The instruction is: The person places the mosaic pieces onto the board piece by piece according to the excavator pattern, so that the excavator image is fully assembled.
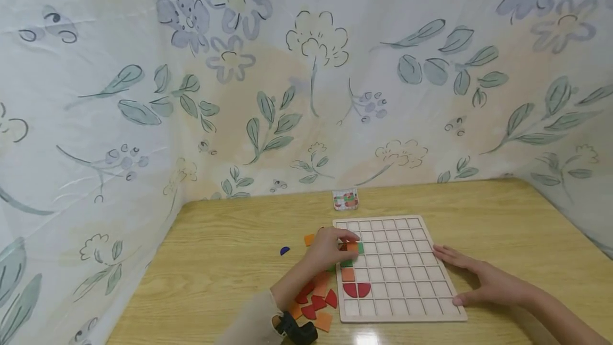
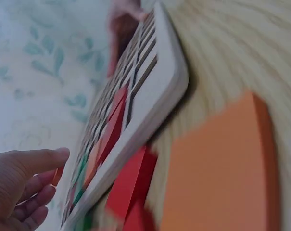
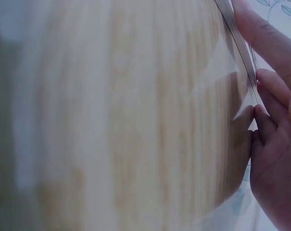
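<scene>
My left hand (image 1: 326,248) pinches a small orange piece (image 2: 57,175) between thumb and fingers, over the left side of a pale wooden grid board (image 1: 397,265). A green piece (image 1: 361,248) shows just right of the fingertips. Lower in the left columns sit another green piece (image 1: 347,263), an orange square (image 1: 348,274) and two red rounded pieces, a left one (image 1: 350,290) and a right one (image 1: 364,290). On the board's right edge rests my right hand (image 1: 483,278), its fingers and thumb extended against the rim.
Loose red pieces (image 1: 308,312) and orange pieces (image 1: 323,322) lie left of the board, partly under my left forearm. A blue half-round piece (image 1: 284,251) lies farther left. Behind the board is a small patterned card (image 1: 345,199). A floral cloth (image 1: 316,95) hangs along the table's back.
</scene>
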`<state>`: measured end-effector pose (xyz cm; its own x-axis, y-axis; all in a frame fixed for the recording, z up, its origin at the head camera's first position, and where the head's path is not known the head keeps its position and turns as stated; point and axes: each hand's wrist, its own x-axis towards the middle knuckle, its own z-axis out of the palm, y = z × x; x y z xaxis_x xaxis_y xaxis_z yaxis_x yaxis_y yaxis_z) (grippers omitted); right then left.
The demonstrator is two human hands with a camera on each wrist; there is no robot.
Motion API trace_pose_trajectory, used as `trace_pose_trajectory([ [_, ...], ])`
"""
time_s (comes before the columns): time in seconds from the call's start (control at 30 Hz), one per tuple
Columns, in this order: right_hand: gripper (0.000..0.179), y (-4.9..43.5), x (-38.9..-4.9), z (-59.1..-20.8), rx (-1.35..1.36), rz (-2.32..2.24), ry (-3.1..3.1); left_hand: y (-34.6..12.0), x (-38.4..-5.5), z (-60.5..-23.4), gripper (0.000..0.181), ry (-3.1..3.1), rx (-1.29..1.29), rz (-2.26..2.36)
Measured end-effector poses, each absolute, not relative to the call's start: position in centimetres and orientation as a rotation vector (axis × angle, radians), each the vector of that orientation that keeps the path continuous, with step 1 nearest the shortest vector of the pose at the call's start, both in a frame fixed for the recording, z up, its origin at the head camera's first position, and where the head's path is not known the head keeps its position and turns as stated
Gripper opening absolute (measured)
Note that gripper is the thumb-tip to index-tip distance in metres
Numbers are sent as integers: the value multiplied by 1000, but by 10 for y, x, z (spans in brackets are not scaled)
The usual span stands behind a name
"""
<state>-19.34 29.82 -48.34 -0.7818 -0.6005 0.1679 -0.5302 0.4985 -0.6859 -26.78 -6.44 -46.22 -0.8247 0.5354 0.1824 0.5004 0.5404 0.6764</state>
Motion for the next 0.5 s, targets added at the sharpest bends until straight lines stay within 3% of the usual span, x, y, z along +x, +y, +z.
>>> trace_pose_trajectory([
  [0.5,82,298,-192,-481,-940,-1198,2587,-27,-279,-481,26,2779,933,1160],
])
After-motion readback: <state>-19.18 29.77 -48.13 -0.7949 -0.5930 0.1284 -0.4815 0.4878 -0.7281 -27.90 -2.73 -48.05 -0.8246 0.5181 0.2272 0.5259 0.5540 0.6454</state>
